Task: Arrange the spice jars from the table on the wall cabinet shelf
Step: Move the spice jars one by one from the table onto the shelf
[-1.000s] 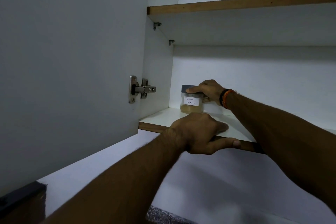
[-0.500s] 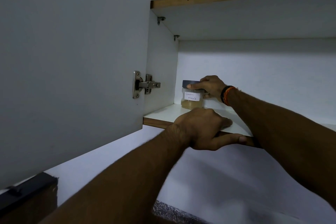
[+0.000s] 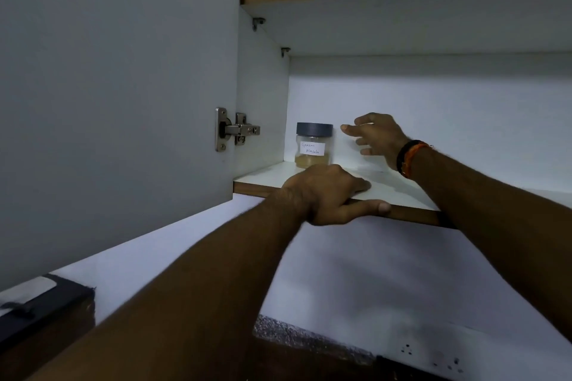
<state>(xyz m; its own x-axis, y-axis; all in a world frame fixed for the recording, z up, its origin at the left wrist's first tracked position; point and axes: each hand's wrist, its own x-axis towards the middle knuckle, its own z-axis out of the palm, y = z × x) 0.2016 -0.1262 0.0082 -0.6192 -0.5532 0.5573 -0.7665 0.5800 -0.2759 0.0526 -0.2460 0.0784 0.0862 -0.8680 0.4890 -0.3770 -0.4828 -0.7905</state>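
White cabinet shelf [image 3: 399, 191] holds the garam masala jar [image 3: 314, 145], placed; beside it, right hand [image 3: 376, 139] spread empty, left hand [image 3: 329, 195] gripping the shelf's edge. Next: fetch another jar.

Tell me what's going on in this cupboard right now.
A person is stocking a wall cabinet with spice jars. One jar, grey-lidded and labelled Garam Masala, stands upright at the back left corner of the lower shelf. The right hand hovers open just to the jar's right, not touching it. The left hand grips the shelf's front edge, fingers on top and thumb along the edge. No other jar is on the visible part of the shelf.
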